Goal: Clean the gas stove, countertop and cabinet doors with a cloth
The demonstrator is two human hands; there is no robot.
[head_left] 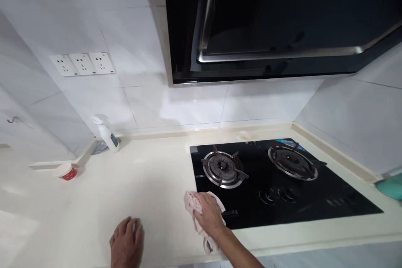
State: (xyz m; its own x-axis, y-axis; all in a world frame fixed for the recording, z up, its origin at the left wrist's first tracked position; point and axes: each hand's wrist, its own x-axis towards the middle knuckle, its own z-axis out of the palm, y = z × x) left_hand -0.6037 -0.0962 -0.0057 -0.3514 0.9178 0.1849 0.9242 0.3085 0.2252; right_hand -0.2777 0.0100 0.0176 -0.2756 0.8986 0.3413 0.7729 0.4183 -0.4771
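Note:
Under my right hand [210,214] is a crumpled pinkish-white cloth [200,228], gripped and pressed down at the left front edge of the black gas stove [248,211]. Part of the cloth lies over the stove glass, and the rest hangs towards the counter's front. My left hand [126,240] rests on the cream countertop [157,201] to the left, fingers loosely bent and a little apart, holding nothing. The nearest burner [222,167] sits just behind my right hand.
A white spray bottle [108,136] stands by the back wall, and a red-and-white paper cup [66,171] is at the left. A second burner [292,161] and two knobs [278,195] are on the stove. The black range hood [266,16] overhangs it. Something green [389,186] lies far right.

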